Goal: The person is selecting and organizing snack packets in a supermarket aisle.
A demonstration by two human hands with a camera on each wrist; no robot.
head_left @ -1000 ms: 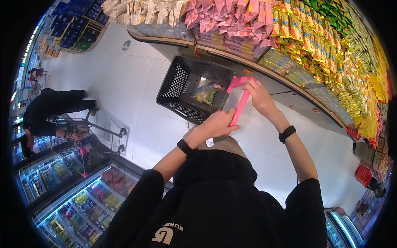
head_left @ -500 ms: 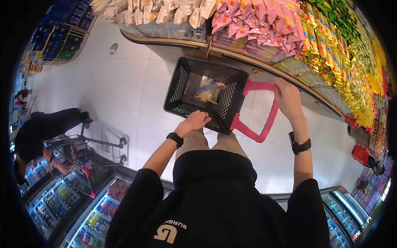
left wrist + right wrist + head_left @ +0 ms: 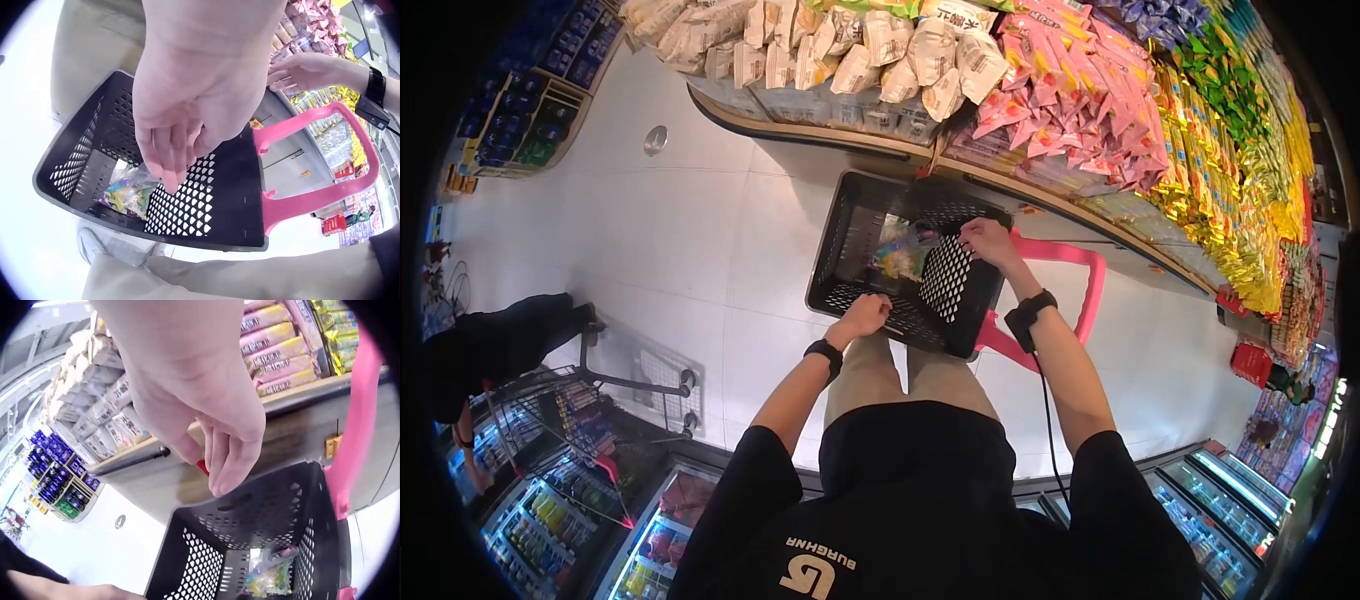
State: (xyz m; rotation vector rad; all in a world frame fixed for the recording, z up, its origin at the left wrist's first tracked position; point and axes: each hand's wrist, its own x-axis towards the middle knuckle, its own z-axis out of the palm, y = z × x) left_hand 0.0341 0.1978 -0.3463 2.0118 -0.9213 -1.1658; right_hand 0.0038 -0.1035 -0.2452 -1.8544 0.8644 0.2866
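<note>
A black shopping basket [image 3: 237,187] with lattice sides stands in front of my legs. Its pink handle [image 3: 1095,285] lies out to the right, free of both hands. Inside, at the bottom, sit shiny colourful plastic packs [image 3: 270,578]. My left hand [image 3: 866,314] hangs over the near side of the basket, fingers loosely curled around nothing. Over the basket's right part hovers my right hand [image 3: 990,242], also holding nothing, its fingers bent and relaxed in the right wrist view. Each wrist wears a black band.
A shelf edge [image 3: 820,130] runs close behind the basket, stacked with white packets [image 3: 890,40], pink packets [image 3: 1090,100] and yellow packets [image 3: 1190,130]. To the left a person in dark clothes [image 3: 495,340] is beside a shopping cart [image 3: 585,400]. Glass-topped freezers [image 3: 550,510] stand at lower left.
Both hands have let go of the pink handle, which has swung over to the right. My right hand has moved left from the handle to above the basket; the left hand shifted left.
</note>
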